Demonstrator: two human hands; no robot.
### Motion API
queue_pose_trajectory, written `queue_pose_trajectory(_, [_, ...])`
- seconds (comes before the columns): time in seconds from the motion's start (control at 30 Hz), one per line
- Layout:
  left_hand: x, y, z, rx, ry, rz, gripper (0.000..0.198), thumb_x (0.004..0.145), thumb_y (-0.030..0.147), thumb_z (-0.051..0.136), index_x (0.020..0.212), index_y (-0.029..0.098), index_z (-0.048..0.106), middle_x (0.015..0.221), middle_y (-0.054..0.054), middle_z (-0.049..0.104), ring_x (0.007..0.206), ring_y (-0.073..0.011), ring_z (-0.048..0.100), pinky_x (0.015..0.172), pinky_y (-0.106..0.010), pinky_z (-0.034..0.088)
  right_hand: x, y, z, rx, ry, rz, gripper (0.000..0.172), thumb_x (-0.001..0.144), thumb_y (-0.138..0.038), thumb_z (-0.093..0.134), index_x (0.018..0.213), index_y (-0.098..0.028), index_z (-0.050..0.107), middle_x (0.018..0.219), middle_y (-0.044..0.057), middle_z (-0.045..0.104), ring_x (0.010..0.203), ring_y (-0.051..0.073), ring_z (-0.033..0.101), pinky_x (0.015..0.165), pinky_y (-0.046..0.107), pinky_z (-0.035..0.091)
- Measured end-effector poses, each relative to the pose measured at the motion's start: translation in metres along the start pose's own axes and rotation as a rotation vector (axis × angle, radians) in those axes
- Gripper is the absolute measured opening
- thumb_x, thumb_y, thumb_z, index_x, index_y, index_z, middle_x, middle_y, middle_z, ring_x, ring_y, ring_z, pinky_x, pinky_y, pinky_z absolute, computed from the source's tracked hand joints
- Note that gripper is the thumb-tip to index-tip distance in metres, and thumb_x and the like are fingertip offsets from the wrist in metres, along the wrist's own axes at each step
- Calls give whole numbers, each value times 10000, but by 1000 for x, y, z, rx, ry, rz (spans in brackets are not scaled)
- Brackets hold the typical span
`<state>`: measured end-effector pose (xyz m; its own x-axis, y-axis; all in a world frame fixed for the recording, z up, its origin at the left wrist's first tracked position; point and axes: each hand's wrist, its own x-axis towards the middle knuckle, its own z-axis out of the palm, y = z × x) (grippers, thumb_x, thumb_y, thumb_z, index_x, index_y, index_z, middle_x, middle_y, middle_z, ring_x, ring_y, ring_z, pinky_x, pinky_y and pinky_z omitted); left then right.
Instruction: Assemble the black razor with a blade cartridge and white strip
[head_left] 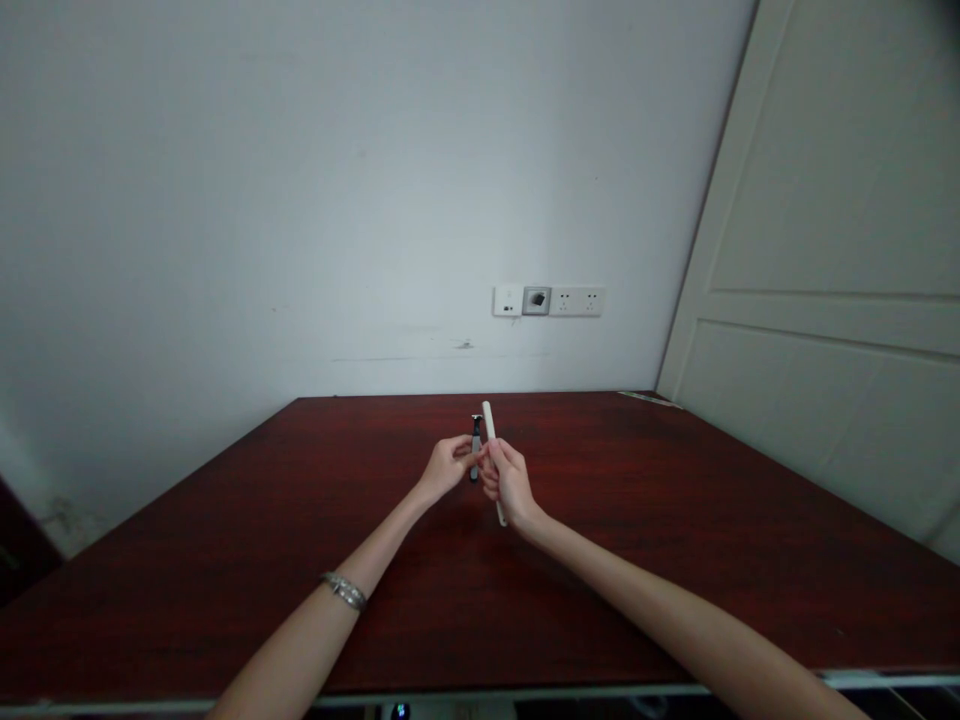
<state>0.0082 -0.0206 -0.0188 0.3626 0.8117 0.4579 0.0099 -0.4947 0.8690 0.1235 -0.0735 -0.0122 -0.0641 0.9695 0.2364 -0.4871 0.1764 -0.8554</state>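
My left hand [444, 470] pinches a small grey-and-black razor [475, 444] between thumb and fingers. The razor stands nearly upright, with its narrow crosswise head at the top. Close on its right, my right hand [513, 482] is wrapped round a slim white stick [489, 420], whose exact kind I cannot make out. The stick leans slightly left, its upper end rising above the fingers and its lower end showing below the hand. Both hands are near each other over the dark red wooden table [337, 500], and their fingertips almost meet or touch.
A white wall with a row of sockets [576, 301] rises behind the table. To the right stands a pale panelled door [825, 330]. A thin flat strip [649, 399] lies at the far right table edge. A silver bracelet [344, 590] circles my left forearm.
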Motion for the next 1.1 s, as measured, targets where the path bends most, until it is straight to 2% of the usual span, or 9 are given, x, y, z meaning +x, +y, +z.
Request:
queue_pose_trajectory(0.1, [0, 3, 0, -19, 14, -16, 289, 656, 348, 671, 783, 94, 617, 711, -56, 645, 649, -163, 594, 600, -250, 456, -2, -2, -2, 5, -19, -7, 367, 698, -531, 557, 700, -192, 417, 415, -119, 262, 315, 13, 164, 293, 133, 106])
queue_pose_trajectory(0.3, [2, 2, -2, -1, 43, -16, 240, 688, 320, 639, 771, 97, 611, 649, -37, 625, 592, -138, 574, 580, -237, 446, -13, 9, -5, -54, -58, 70, 366, 711, -535, 540, 697, -190, 420, 412, -121, 258, 315, 15, 157, 293, 134, 108])
queue_pose_trajectory(0.53, [2, 3, -1, 1, 13, -8, 267, 662, 327, 660, 798, 101, 617, 710, -50, 640, 661, -159, 589, 599, -242, 451, -2, -7, 2, 4, -39, -33, 356, 692, -516, 569, 695, -192, 422, 419, -116, 271, 321, 16, 169, 301, 138, 98])
queue_pose_trajectory(0.7, [3, 5, -1, 24, 51, -20, 193, 661, 282, 647, 726, 106, 602, 636, -28, 614, 586, -129, 558, 553, -219, 423, -15, 5, -1, -68, -82, 59, 358, 719, -527, 535, 691, -190, 418, 409, -119, 266, 314, 14, 153, 298, 139, 107])
queue_pose_trajectory(0.8, [4, 4, -1, 7, 45, -44, 205, 658, 294, 643, 703, 102, 588, 592, -14, 590, 528, -108, 523, 511, -205, 392, -17, 5, 2, -63, -123, 49, 352, 733, -525, 524, 701, -189, 422, 408, -119, 268, 311, 15, 161, 300, 141, 112])
queue_pose_trajectory(0.93, [3, 5, 0, -27, 21, -25, 233, 647, 318, 651, 706, 101, 587, 624, -28, 604, 573, -123, 538, 531, -209, 398, -10, 0, 6, -29, -77, 0, 361, 716, -521, 546, 686, -193, 399, 419, -117, 285, 312, 10, 158, 298, 137, 100])
queue_pose_trajectory(1.1, [3, 6, 0, 13, 60, -42, 178, 659, 258, 632, 750, 108, 603, 632, -24, 611, 584, -126, 550, 549, -214, 409, -16, 8, 2, -56, -82, 73, 344, 733, -518, 524, 701, -192, 421, 407, -120, 263, 309, 17, 164, 292, 137, 112])
